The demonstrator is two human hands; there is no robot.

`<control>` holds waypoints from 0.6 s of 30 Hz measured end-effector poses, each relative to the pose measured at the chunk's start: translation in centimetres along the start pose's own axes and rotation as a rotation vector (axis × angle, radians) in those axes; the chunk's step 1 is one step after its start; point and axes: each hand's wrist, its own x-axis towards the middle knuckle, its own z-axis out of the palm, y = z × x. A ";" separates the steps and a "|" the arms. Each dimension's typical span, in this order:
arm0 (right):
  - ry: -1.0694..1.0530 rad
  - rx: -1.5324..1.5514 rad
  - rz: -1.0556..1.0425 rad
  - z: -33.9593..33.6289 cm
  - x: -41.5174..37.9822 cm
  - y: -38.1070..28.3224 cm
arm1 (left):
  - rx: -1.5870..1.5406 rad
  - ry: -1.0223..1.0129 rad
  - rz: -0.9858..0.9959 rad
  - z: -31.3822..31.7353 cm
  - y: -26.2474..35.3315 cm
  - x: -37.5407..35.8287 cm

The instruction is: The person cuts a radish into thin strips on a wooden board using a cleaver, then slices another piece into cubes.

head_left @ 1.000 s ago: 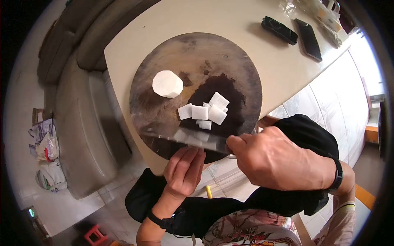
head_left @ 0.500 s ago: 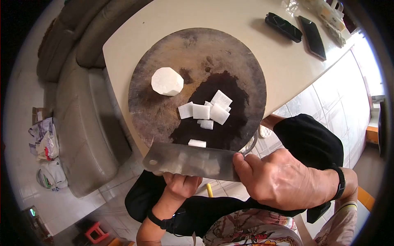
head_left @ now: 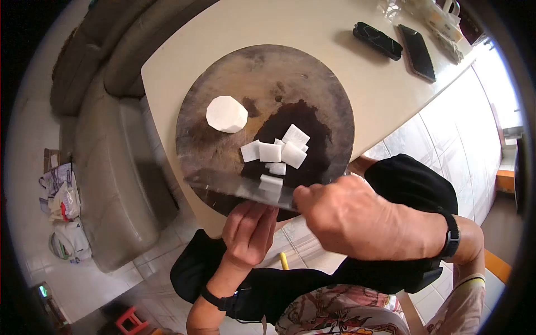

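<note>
My right hand (head_left: 363, 218) grips the handle of a broad cleaver (head_left: 229, 185), its blade stretching left over the near edge of a round wooden chopping board (head_left: 262, 61). My left hand (head_left: 248, 237) is just below the blade, fingers pressed together; the cleaver hides the fingertips and whatever is in them. A thick white chunk (head_left: 226, 114), like peeled radish, rests at the board's upper left. Several flat white slices (head_left: 270, 152) lie overlapped on the wet dark patch. Right beside the blade is one small white slice (head_left: 272, 179).
The board stands on a cream table (head_left: 190, 42). A black case (head_left: 377, 41) and a phone (head_left: 417, 53) lie at its far right, near a plastic bag (head_left: 446, 25). A grey sofa (head_left: 114, 184) is to the left, a red stool (head_left: 131, 320) at lower left.
The cleaver has moved up and left over the board's near edge, its blade now tilted differently. My left hand has risen toward the board. The view has shifted slightly.
</note>
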 end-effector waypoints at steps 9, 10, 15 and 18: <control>-0.135 -0.107 -0.082 -1.2 -2.4 -1.7 | -0.296 -0.108 -0.170 -0.7 0.0 -1.2; -0.142 -0.122 -0.082 -1.2 -2.4 -1.7 | -0.214 -0.137 -0.151 -0.8 0.0 -1.6; -0.195 -0.158 -0.083 -1.4 -2.2 -1.5 | 0.117 -0.173 -0.019 -1.2 -0.2 -2.6; -0.159 -0.191 -0.083 -1.2 -1.9 -1.8 | 0.033 -0.172 -0.065 -1.2 -0.2 -2.7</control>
